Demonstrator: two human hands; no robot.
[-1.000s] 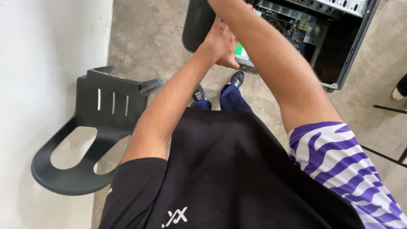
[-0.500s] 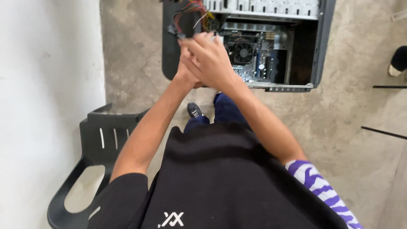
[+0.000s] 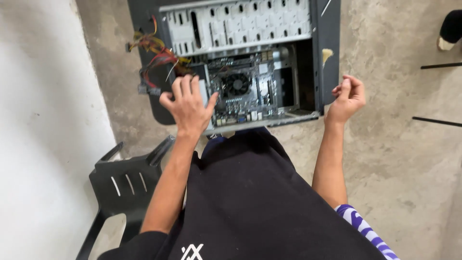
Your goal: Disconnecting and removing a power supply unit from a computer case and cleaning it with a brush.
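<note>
Open computer case (image 3: pixel 327 53) lying across the upper middle of the frame, side panel off, dark frame around a pale perforated drive cage (image 3: pixel 240 24) along the top. Below the cage, motherboard (image 3: pixel 255 94) with a round black cooler fan (image 3: pixel 237 84) near its centre. Bundle of red, yellow and black cables (image 3: pixel 156 55) spilling out at the case's upper left corner.

Left hand (image 3: pixel 188 107) left of centre, raised over the lower left edge of the case, back toward the camera, fingers spread and open, gripping nothing; whether touching the case cannot be told. Right hand (image 3: pixel 347 98) right of centre, just beside the case's right wall, fingers curled loosely inward with thumb meeting fingertips; anything pinched there too small to tell. Hands well apart, one at each side of the case.

Black shirt (image 3: pixel 250 202) filling the lower middle of the frame, purple-and-white striped fabric (image 3: pixel 365 231) at the lower right. Black plastic chair (image 3: pixel 125 185) at the lower left, beside a white wall (image 3: pixel 43 144). Bare concrete floor (image 3: pixel 409 183) along the right side.
</note>
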